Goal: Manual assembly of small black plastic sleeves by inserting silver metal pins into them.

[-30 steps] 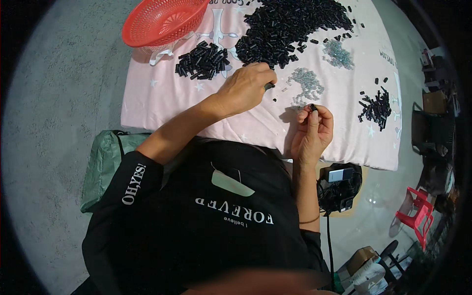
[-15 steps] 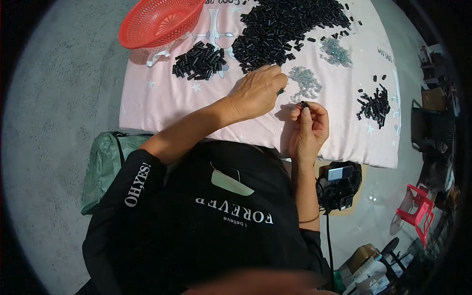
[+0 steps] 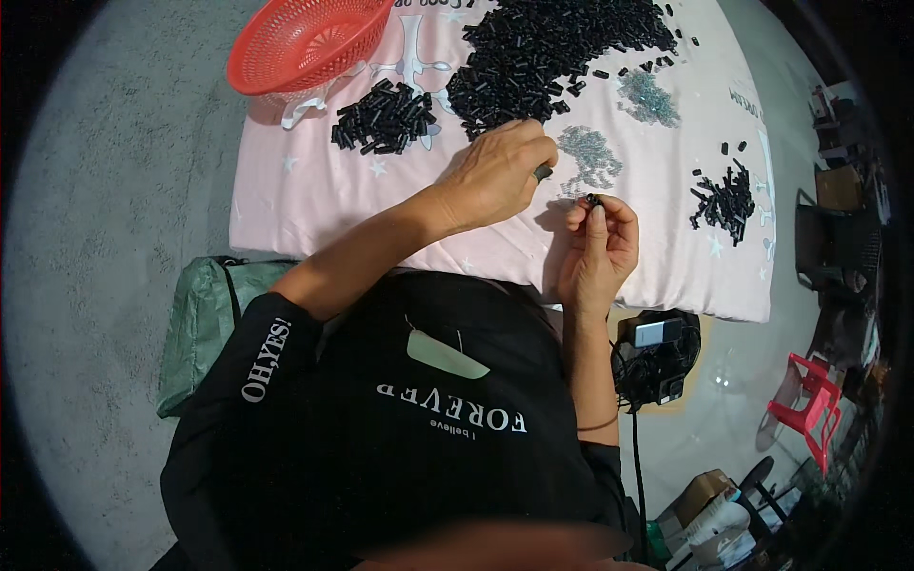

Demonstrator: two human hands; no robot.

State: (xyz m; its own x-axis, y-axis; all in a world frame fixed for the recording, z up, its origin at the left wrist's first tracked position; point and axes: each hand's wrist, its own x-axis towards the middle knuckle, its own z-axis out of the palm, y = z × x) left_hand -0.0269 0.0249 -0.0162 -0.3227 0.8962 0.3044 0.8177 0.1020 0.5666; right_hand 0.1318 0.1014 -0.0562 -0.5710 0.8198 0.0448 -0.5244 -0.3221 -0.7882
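My left hand (image 3: 500,176) is closed above the cloth at the near edge of a large heap of short black tubes (image 3: 533,67). A small black cylindrical piece (image 3: 543,173) pokes out from between its fingers. To the right, my right hand (image 3: 605,252) is palm up, pinching another small black piece (image 3: 593,200) between thumb and fingertips; its end faces up. Just beyond the right hand lies a patch of tiny silvery parts (image 3: 590,157), too fine to name for certain. A second patch of bluish-silver parts (image 3: 650,98) is farther back.
A pink patterned cloth (image 3: 314,205) covers the table. At its far left stands a red plastic basket (image 3: 314,48), near a smaller pile of black tubes (image 3: 383,117). Thinner black pieces (image 3: 725,203) lie at the right. Below are a green bag (image 3: 200,333) and a red stool (image 3: 807,409).
The black piece in my left hand shows slightly more beyond the fingers. The piece in my right fingertips has tilted a little. Both hands stay almost in place.
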